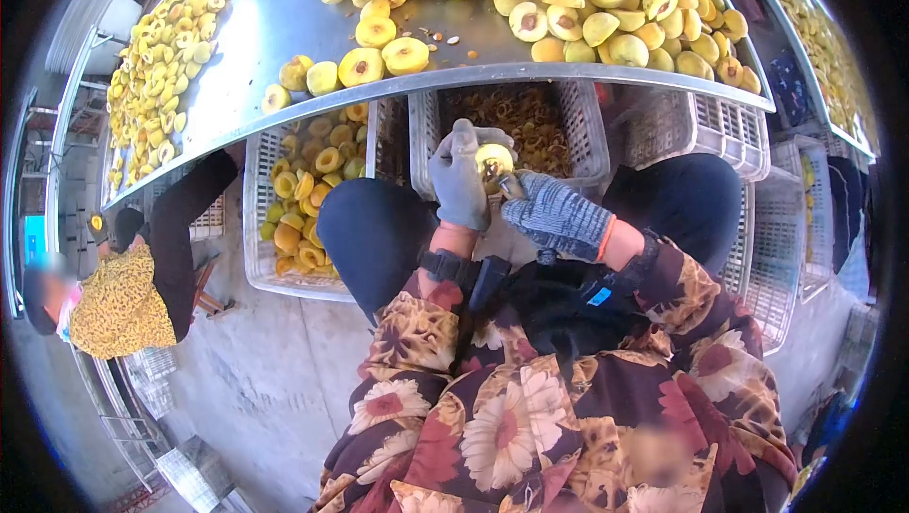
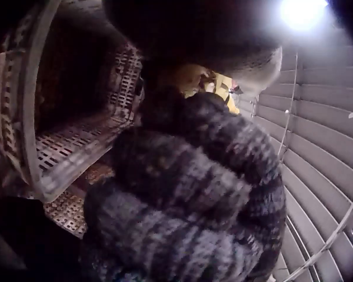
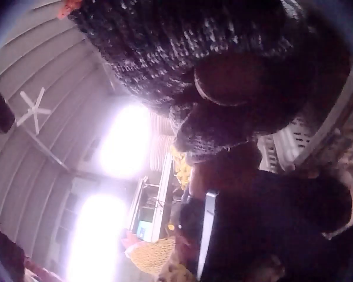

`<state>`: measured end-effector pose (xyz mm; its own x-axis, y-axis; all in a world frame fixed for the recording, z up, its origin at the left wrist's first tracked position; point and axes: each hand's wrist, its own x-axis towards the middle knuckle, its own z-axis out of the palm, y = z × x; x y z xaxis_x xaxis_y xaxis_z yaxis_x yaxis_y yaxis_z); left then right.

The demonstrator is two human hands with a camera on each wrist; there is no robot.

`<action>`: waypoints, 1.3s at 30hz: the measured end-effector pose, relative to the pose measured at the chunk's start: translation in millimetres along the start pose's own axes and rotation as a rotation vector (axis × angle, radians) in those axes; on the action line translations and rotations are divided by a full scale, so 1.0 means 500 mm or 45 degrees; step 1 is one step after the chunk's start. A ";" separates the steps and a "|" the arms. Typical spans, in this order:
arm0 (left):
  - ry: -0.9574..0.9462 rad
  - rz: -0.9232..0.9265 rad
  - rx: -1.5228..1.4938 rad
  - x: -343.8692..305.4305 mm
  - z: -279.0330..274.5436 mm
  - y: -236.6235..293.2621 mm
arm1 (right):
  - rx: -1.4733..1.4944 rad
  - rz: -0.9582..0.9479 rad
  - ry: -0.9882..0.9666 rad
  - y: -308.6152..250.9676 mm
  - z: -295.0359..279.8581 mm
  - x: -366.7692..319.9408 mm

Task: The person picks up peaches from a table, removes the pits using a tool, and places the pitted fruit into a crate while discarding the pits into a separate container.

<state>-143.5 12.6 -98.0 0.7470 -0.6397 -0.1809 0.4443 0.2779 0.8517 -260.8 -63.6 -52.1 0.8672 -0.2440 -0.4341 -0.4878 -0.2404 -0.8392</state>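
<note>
In the head view my left hand (image 1: pixel 461 175), in a plain grey glove, holds a halved yellow peach (image 1: pixel 493 162) between thumb and fingers, cut face up. My right hand (image 1: pixel 559 215) wears a striped knit glove. Its fingers are curled and the thumb tip meets the peach's near side. In the right wrist view a rounded brown end (image 3: pixel 229 76), like a tool's handle, shows in the knit glove; I cannot tell the tool's kind. A narrow metal strip (image 3: pixel 207 235) shows below. In the left wrist view the knit glove (image 2: pixel 182 194) hides most of the peach (image 2: pixel 220 88).
Ahead stands a metal table (image 1: pixel 284 120) with many peach halves (image 1: pixel 568 1). Beneath it, a crate (image 1: pixel 587 139) holds brown scraps; another crate (image 1: pixel 275 281), at left, holds peach pieces. More crates (image 1: pixel 724 139) stand at right. Another person (image 1: pixel 123 300) sits at left.
</note>
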 end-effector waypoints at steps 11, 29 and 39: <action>0.015 0.229 0.106 -0.013 0.000 0.009 | -0.074 -0.052 -0.136 -0.011 -0.004 -0.007; 0.010 0.186 0.116 -0.006 0.011 0.018 | -0.173 -0.545 -0.178 0.048 0.011 0.005; -0.146 -0.119 0.141 0.012 0.000 0.012 | -0.493 -0.198 0.115 0.027 0.004 0.006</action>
<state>-136.2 10.4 -94.0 0.6410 -0.7383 -0.2098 0.4469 0.1368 0.8841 -264.7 -65.6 -65.5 0.9296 -0.2539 -0.2670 -0.3682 -0.6118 -0.7001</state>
